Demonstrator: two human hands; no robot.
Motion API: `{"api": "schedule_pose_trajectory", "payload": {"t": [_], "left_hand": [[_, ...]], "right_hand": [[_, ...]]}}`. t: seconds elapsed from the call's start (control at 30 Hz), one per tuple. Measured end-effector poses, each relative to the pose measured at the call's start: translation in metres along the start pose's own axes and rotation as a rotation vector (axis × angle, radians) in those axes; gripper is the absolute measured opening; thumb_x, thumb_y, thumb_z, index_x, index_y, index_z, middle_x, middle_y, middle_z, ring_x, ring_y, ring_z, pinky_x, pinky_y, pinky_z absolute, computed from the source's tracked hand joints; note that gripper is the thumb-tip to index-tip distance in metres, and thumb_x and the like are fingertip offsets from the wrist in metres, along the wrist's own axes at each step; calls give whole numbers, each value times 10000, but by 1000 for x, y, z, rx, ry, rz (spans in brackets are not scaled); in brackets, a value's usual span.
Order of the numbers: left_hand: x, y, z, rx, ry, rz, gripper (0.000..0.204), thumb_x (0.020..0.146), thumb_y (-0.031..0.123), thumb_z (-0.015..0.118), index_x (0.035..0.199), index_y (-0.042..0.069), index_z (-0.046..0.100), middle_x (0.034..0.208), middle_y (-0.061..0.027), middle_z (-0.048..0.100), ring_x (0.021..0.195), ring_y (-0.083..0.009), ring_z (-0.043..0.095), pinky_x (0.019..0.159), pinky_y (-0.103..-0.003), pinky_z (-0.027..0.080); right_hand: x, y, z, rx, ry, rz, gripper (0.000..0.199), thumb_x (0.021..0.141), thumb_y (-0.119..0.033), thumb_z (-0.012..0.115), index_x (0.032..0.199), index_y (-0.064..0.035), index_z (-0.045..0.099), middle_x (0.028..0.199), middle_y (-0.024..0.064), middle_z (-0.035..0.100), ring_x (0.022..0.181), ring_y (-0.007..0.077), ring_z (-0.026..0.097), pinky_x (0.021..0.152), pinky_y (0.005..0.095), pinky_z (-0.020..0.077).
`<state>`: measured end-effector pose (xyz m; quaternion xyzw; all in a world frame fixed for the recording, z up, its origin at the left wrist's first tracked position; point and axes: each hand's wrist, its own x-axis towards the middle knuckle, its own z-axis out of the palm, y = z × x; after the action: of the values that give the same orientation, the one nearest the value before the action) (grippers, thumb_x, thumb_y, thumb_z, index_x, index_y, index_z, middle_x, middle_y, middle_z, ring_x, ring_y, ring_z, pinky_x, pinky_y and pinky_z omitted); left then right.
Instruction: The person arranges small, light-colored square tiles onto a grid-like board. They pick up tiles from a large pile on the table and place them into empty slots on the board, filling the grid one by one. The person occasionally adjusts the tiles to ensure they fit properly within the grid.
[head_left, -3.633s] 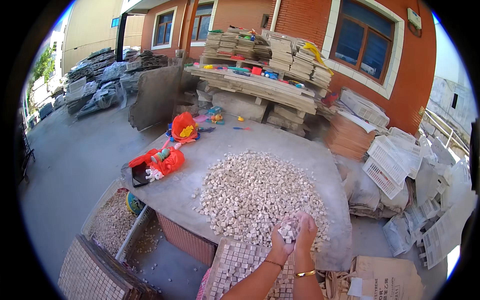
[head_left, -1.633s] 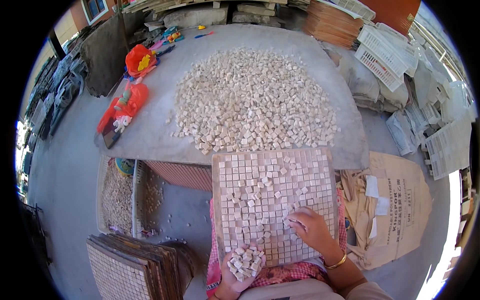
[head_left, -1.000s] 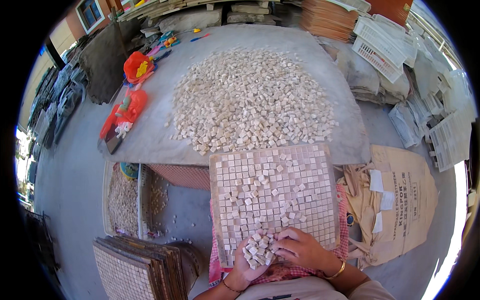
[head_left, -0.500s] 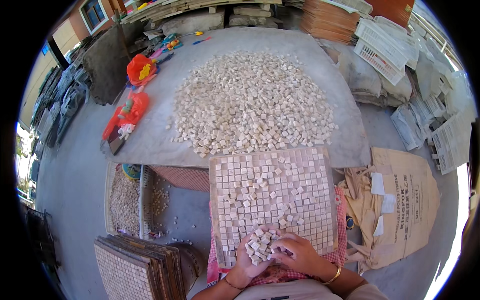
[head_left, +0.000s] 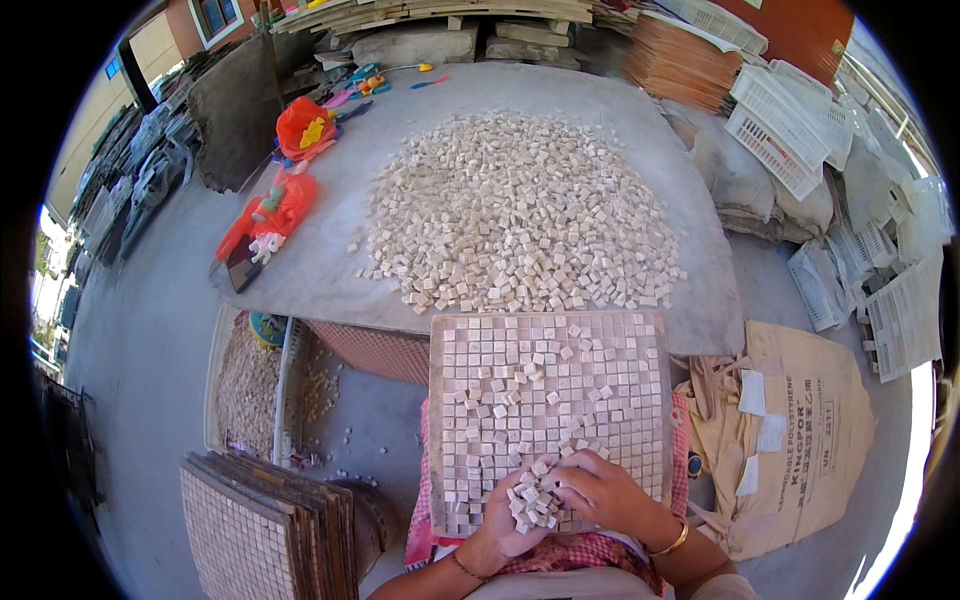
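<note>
Outdoor grey desk (head_left: 712, 300), cube pile (head_left: 520, 215) atop, ahead of left hand (head_left: 505, 522), which cups stone cubes (head_left: 535, 503) | right hand (head_left: 606, 490) curls beside them, pinch unclear | grid tray (head_left: 437, 420) beneath both | cubes likely light, rigid, slightly slick; pinch opposite sides

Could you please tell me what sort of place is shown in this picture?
Probably an outdoor work yard for small stone tiles. A heap of pale cubes lies on a broad grey table, a gridded tray holds more, and a stack of tiled boards stands at lower left.
</note>
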<state>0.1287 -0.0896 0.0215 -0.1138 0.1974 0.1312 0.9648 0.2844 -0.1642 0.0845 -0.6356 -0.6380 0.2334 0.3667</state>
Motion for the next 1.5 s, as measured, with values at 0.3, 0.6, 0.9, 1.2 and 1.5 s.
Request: {"api": "schedule_pose_trajectory", "payload": {"t": [0.3,0.6,0.9,1.2,1.5], "left_hand": [[2,-4,15,-40,45,10,287,908,242,463,1092,50,570,1112,-144,591,1049,-306,555,933,-464,443],[-3,-3,19,-5,92,-32,314,899,251,475,1117,41,561,1124,-141,589,1047,-288,563,954,-447,435],[2,-6,-3,7,76,-113,290,910,282,423,1028,78,592,981,-85,649,925,-228,629,858,-386,494],[3,-8,11,95,62,-84,364,917,302,442,1137,38,562,1082,-116,620,1009,-262,595,906,-402,469],[6,-1,-11,6,-72,-96,370,904,294,476,1169,48,558,1100,-120,615,1004,-256,593,889,-390,476]], "right_hand": [[5,7,-24,1015,69,323,216,841,-85,638,1032,-15,565,891,51,558,715,114,515,677,282,458],[25,9,-29,300,-61,107,161,801,-174,667,930,-79,671,740,72,601,723,230,584,675,310,458],[22,-9,-10,-41,-305,-43,194,831,-215,636,986,-100,657,895,76,584,738,247,594,613,335,496],[21,7,-24,649,-166,306,165,923,-171,530,996,-36,589,902,68,579,726,161,560,556,292,456],[-1,8,-15,11,-247,-59,283,787,-172,645,1058,-106,598,989,105,573,828,269,606,660,340,524]]}}
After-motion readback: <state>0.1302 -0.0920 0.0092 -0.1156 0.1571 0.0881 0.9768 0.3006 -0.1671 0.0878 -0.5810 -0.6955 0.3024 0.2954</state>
